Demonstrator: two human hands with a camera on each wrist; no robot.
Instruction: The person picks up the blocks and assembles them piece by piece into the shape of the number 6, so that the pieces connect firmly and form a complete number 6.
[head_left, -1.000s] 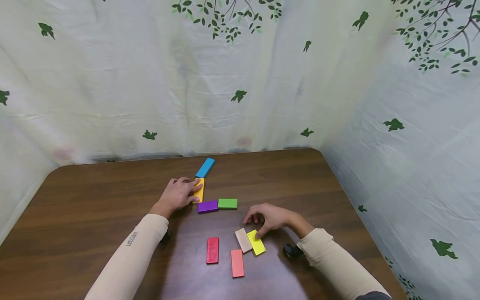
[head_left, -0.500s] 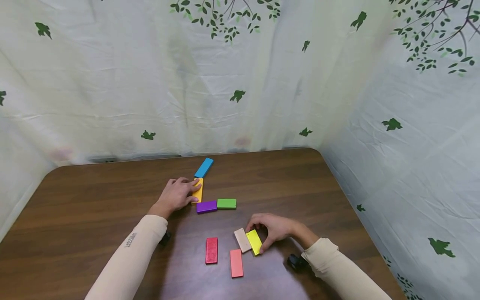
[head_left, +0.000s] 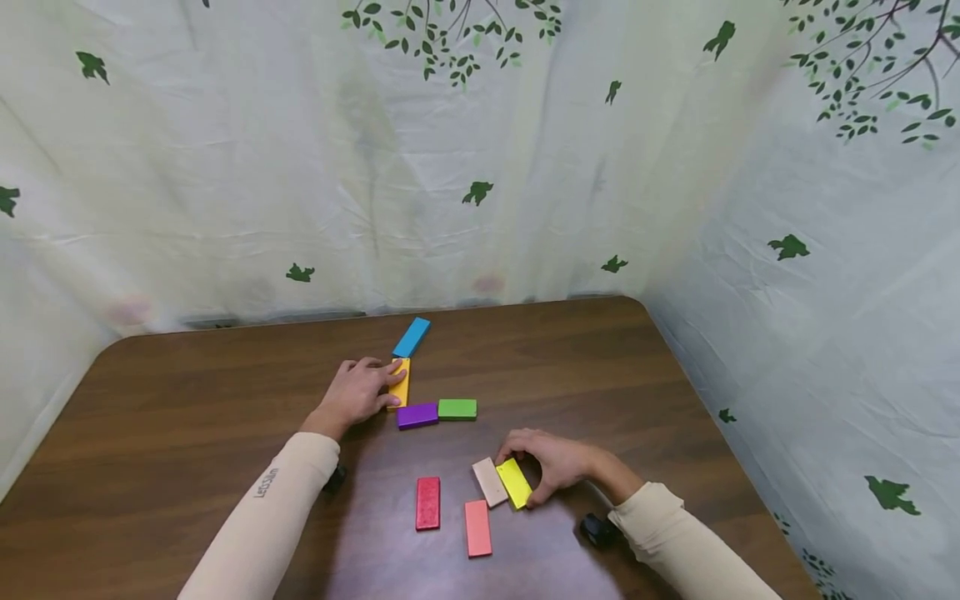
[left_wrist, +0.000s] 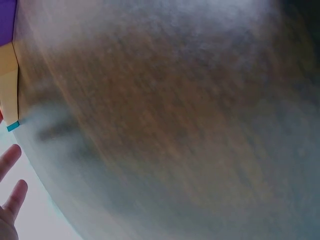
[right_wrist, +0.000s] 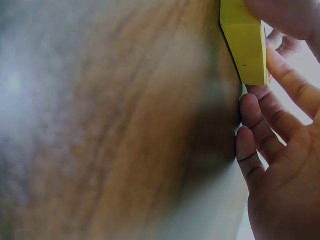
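My left hand (head_left: 358,392) reaches over an orange block (head_left: 400,390), holding it with the thumb at the near end and fingers toward the far end. The left wrist view shows this orange block (left_wrist: 9,82) in part, and two outstretched fingers (left_wrist: 16,197). A blue block (head_left: 412,337) lies slanted at its far end; a purple block (head_left: 417,416) and a green block (head_left: 457,409) lie end to end at its near end. My right hand (head_left: 558,461) pinches a yellow block (head_left: 513,483) by its ends, as the right wrist view of the yellow block (right_wrist: 245,47) confirms.
A pale wooden block (head_left: 490,482) lies right alongside the yellow one. Nearer are a salmon block (head_left: 477,529) and a red block (head_left: 428,503). All lie on a brown wooden table (head_left: 225,400), with a leaf-print curtain (head_left: 420,167) behind it.
My right hand has come down and nearer, from touching the yellow block with the thumb to gripping it by both ends. The yellow block has shifted slightly against the pale one. My left hand stays put.
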